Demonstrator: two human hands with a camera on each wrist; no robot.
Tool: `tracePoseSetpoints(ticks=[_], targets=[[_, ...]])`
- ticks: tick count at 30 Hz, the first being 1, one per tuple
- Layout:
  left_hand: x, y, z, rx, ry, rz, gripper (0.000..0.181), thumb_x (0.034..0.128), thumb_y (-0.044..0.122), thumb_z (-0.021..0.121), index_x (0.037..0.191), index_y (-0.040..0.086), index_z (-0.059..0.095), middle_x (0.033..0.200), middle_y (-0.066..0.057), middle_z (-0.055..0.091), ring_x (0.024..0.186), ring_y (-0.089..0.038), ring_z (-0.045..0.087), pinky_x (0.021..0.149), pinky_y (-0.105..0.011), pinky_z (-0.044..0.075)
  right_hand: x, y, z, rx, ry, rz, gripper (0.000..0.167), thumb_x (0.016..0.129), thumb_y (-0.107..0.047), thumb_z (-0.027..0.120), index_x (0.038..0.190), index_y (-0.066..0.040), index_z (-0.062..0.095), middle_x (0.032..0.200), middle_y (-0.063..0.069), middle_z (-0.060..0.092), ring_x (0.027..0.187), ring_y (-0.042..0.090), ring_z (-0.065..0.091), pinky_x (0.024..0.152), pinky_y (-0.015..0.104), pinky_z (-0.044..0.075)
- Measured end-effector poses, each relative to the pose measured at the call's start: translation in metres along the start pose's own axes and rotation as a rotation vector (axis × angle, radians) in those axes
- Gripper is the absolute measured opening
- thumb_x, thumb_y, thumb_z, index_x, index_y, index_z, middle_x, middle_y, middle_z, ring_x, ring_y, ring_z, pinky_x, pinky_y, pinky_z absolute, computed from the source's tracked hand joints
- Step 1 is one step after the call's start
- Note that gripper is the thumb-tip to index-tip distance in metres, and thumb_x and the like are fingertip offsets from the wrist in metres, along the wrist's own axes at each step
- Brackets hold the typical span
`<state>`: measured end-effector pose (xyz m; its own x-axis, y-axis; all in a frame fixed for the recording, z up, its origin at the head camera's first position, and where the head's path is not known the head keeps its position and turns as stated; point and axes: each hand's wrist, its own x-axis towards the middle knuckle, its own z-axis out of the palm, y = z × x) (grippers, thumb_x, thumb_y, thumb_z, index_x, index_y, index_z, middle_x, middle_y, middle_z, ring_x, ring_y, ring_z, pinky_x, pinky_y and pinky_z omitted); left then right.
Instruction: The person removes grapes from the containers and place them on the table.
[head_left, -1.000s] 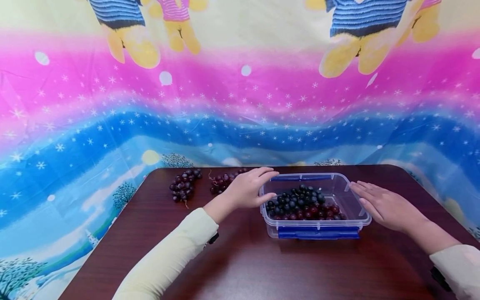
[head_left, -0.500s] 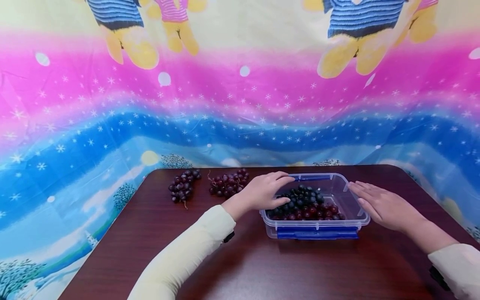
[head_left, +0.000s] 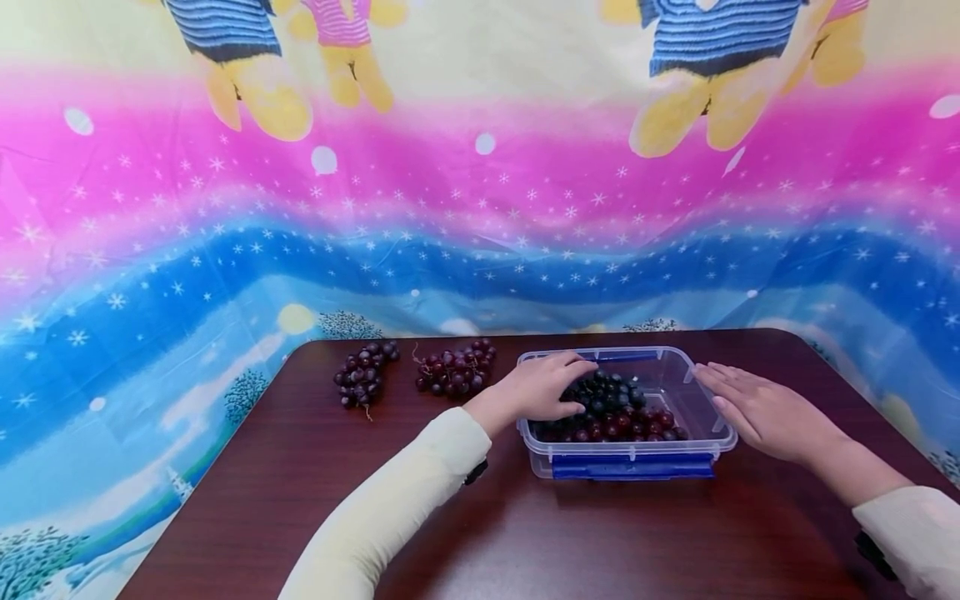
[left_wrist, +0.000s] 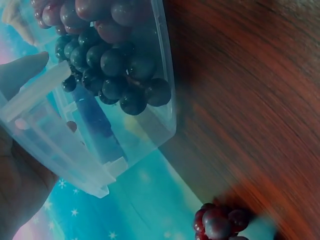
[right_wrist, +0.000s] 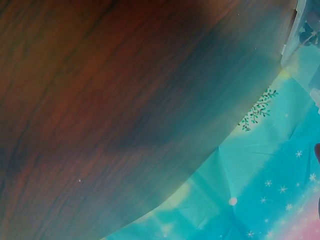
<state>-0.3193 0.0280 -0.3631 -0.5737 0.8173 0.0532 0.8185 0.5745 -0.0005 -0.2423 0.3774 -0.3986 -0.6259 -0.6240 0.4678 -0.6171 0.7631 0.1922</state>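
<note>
A clear plastic container (head_left: 633,448) with blue latches holds dark grapes (head_left: 609,392) and red grapes (head_left: 621,425). My left hand (head_left: 536,387) reaches over its left rim, thumb and fingers apart above the dark grapes. In the left wrist view, that hand (left_wrist: 25,185) lies beside the container's corner (left_wrist: 95,177), holding no grape that I can see. Held flat with fingers extended, my right hand (head_left: 772,412) has its fingertips at the container's right rim; firm contact cannot be told. The right wrist view catches only the container's edge (right_wrist: 292,42).
Two grape bunches, one purple (head_left: 363,375) and one reddish (head_left: 456,371), lie on the brown table (head_left: 420,508) left of the container. A patterned cloth (head_left: 480,242) hangs behind the table's far edge.
My left hand has moved right, from the container's left rim to over the dark grapes, uncovering the reddish bunch. The right hand has stayed by the right rim.
</note>
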Motion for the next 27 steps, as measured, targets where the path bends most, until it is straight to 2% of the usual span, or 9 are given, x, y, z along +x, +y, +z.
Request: tracePoseSetpoints(ticks=[5, 7, 11, 19, 23, 25, 27], targets=[[0.008, 0.0, 0.006, -0.003, -0.054, -0.023, 0.073, 0.0925, 0.045, 0.063, 0.154, 0.023, 0.03, 0.151, -0.001, 0.037, 0.13, -0.014, 0.045, 0.098, -0.03, 0.044, 0.0, 0.0, 0.0, 0.009, 0.007, -0.006, 0.044, 0.094, -0.016, 0.059, 0.134, 0.002, 0.055, 0.131, 0.023, 0.056, 0.141, 0.01, 0.026, 0.112, 0.015, 0.004], [0.011, 0.001, 0.007, 0.0, -0.074, -0.036, 0.075, 0.0916, 0.044, 0.064, 0.154, 0.023, 0.029, 0.151, -0.001, 0.037, 0.13, -0.014, 0.045, 0.096, -0.03, 0.045, 0.0, 0.0, 0.0, 0.008, 0.004, -0.005, 0.044, 0.093, -0.015, 0.059, 0.134, 0.002, 0.055, 0.131, 0.023, 0.056, 0.141, 0.014, 0.028, 0.112, 0.015, 0.004], [0.015, 0.005, 0.008, 0.003, -0.111, -0.063, 0.079, 0.0898, 0.044, 0.067, 0.155, 0.023, 0.027, 0.151, -0.001, 0.037, 0.131, -0.014, 0.044, 0.096, -0.029, 0.045, -0.001, -0.001, 0.001, -0.002, -0.005, 0.004, 0.044, 0.093, -0.015, 0.06, 0.133, 0.002, 0.055, 0.131, 0.023, 0.056, 0.131, 0.027, 0.046, 0.112, 0.015, 0.005], [0.022, 0.008, 0.011, -0.002, -0.142, -0.109, 0.085, 0.0863, 0.043, 0.072, 0.155, 0.024, 0.026, 0.151, 0.0, 0.037, 0.127, -0.014, 0.048, 0.095, -0.03, 0.047, 0.0, -0.001, 0.0, -0.003, 0.001, 0.001, 0.044, 0.093, -0.015, 0.06, 0.133, 0.003, 0.055, 0.13, 0.023, 0.056, 0.131, 0.026, 0.045, 0.112, 0.015, 0.005], [0.026, 0.007, 0.011, -0.023, -0.154, -0.133, 0.087, 0.0853, 0.043, 0.073, 0.155, 0.023, 0.025, 0.153, 0.0, 0.036, 0.128, -0.016, 0.048, 0.097, -0.032, 0.046, 0.001, -0.001, -0.001, 0.001, -0.004, 0.005, 0.045, 0.094, -0.016, 0.059, 0.134, 0.003, 0.054, 0.131, 0.023, 0.056, 0.143, 0.011, 0.021, 0.111, 0.014, 0.003], [0.027, 0.007, 0.01, -0.036, -0.162, -0.143, 0.088, 0.0849, 0.043, 0.074, 0.155, 0.022, 0.025, 0.153, -0.001, 0.036, 0.13, -0.016, 0.046, 0.099, -0.033, 0.045, 0.001, -0.002, -0.001, 0.006, -0.005, 0.008, 0.045, 0.094, -0.017, 0.059, 0.134, 0.003, 0.054, 0.131, 0.024, 0.056, 0.14, -0.002, 0.009, 0.111, 0.014, 0.003], [0.028, 0.006, 0.01, -0.047, -0.168, -0.15, 0.089, 0.0842, 0.043, 0.075, 0.155, 0.021, 0.025, 0.152, 0.0, 0.037, 0.131, -0.016, 0.044, 0.1, -0.033, 0.044, 0.002, -0.002, -0.002, 0.007, -0.008, 0.01, 0.045, 0.094, -0.017, 0.059, 0.134, 0.003, 0.054, 0.131, 0.024, 0.056, 0.138, -0.006, 0.006, 0.111, 0.014, 0.002]])
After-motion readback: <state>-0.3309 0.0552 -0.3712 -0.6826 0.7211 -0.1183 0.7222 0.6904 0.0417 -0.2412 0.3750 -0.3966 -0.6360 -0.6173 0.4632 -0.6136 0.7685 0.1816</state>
